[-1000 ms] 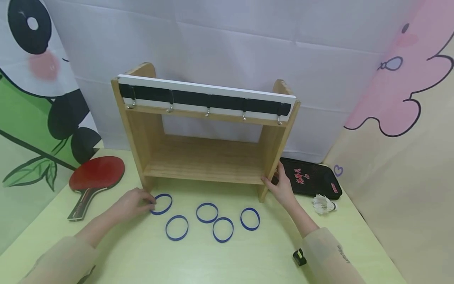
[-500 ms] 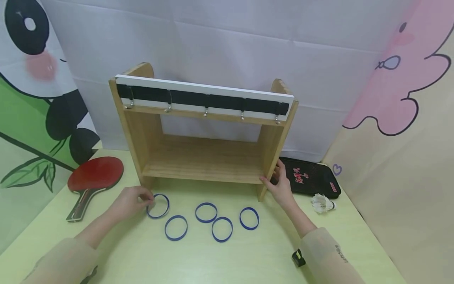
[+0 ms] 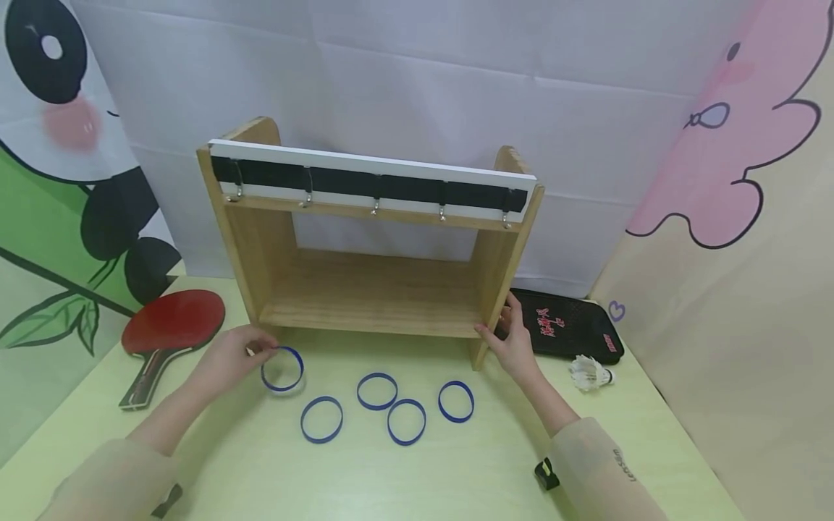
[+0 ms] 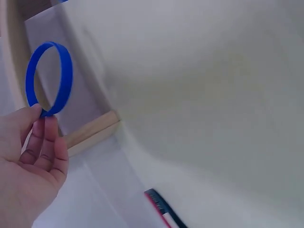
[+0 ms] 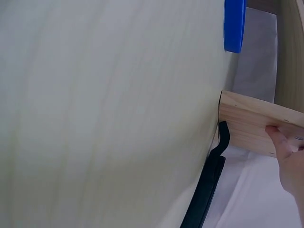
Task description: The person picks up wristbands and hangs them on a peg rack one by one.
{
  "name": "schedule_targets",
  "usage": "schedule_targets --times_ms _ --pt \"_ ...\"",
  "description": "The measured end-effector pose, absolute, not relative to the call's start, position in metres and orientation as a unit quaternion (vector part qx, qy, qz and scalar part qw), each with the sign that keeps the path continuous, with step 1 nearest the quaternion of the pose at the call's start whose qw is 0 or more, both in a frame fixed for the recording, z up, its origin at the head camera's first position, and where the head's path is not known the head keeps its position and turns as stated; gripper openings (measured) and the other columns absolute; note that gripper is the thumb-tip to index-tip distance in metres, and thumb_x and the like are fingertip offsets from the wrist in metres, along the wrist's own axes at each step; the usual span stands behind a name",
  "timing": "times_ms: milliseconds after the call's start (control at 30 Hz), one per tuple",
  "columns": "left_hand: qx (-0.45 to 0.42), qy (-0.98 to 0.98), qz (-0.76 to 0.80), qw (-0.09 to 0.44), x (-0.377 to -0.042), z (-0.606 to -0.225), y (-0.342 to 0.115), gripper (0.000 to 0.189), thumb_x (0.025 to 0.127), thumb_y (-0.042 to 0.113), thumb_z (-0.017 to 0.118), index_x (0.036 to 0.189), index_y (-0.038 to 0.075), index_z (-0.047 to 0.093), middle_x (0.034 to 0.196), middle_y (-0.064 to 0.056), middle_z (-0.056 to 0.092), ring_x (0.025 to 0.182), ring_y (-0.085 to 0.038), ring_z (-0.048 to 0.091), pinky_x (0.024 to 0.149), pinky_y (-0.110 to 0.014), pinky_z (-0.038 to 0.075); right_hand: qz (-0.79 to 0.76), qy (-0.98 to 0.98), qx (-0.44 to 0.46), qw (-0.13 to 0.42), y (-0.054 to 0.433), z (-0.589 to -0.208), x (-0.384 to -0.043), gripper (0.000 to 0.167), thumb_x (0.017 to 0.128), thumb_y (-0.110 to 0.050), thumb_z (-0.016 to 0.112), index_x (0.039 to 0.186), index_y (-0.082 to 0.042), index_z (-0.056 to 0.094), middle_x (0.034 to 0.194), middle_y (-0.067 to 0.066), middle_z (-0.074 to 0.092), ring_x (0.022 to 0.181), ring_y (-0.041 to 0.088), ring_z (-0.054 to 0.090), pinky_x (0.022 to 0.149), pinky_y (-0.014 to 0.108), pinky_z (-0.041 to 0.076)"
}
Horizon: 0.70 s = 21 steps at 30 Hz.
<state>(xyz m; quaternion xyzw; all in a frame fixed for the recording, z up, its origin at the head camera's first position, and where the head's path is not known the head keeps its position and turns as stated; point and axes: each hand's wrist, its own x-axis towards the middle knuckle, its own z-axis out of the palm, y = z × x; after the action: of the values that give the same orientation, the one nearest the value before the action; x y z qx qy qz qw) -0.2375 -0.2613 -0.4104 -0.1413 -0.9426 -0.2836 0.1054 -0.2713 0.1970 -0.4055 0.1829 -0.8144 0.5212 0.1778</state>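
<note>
My left hand point(image 3: 229, 359) pinches a blue silicone wristband point(image 4: 67, 80) by its edge between thumb and fingertips. The band is tilted up, raised a little off the table in front of the left leg of a wooden shelf rack point(image 3: 374, 293). On the rack's right side panel point(image 5: 247, 121), my right hand point(image 3: 515, 346) has a grip near the lower board, with the thumb in front. Several silver hooks point(image 3: 374, 205) line a black-and-white strip point(image 3: 410, 189) across the rack's top front. Several more blue wristbands point(image 3: 341, 420) lie flat on the table before it.
To the left lies a red table tennis paddle point(image 3: 172, 322). Behind the right hand is a black zip case point(image 3: 576, 325), with a white shuttlecock point(image 3: 589, 373) in front of it. A small black object point(image 3: 546, 474) sits by the right sleeve. A white cloth point(image 3: 417, 94) hangs behind.
My left hand has picked up the leftmost wristband from the table, tilting it and moving it slightly up and left. The right hand keeps its place on the rack.
</note>
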Motion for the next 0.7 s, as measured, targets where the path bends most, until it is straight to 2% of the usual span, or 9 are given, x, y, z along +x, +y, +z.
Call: schedule_targets --times_ms 167,400,633,700 --pt "-0.125 -0.941 -0.289 0.127 -0.229 -0.389 -0.259 0.017 0.080 0.012 0.075 0.095 0.007 0.071 0.085 -0.005 0.069 0.080 -0.023 0.061 0.063 -0.027 0.049 0.518 -0.817 0.185 0.174 0.197 -0.405 -0.271 0.075 0.087 -0.003 0.066 0.145 -0.007 0.018 0.126 0.030 0.051 0.117 0.047 0.051 0.086 0.055 0.049" --pt "-0.118 -0.937 -0.275 0.179 -0.222 -0.362 -0.256 0.015 0.079 0.010 0.075 0.093 0.007 0.068 0.084 -0.008 0.069 0.076 -0.024 0.058 0.054 -0.024 0.047 0.518 -0.818 0.184 0.171 0.196 -0.402 -0.269 0.075 0.087 -0.001 0.065 0.144 -0.005 0.017 0.129 0.033 0.048 0.117 0.050 0.048 0.087 0.060 0.046" --pt "-0.114 -0.930 -0.279 0.210 -0.215 -0.328 -0.255 0.013 0.083 0.015 0.073 0.093 0.009 0.067 0.079 -0.005 0.068 0.069 -0.022 0.055 0.050 -0.024 0.044 0.519 -0.816 0.181 0.178 0.207 -0.431 -0.292 0.079 0.088 -0.010 0.066 0.147 -0.021 0.015 0.134 0.028 0.047 0.120 0.046 0.048 0.089 0.060 0.044" --pt "-0.109 -0.927 -0.284 0.219 -0.212 -0.318 -0.254 0.014 0.084 0.017 0.072 0.094 0.009 0.067 0.078 -0.005 0.067 0.067 -0.021 0.054 0.048 -0.024 0.043 0.518 -0.817 0.181 0.178 0.206 -0.431 -0.292 0.079 0.088 -0.010 0.066 0.147 -0.022 0.015 0.134 0.028 0.048 0.120 0.047 0.048 0.090 0.060 0.044"
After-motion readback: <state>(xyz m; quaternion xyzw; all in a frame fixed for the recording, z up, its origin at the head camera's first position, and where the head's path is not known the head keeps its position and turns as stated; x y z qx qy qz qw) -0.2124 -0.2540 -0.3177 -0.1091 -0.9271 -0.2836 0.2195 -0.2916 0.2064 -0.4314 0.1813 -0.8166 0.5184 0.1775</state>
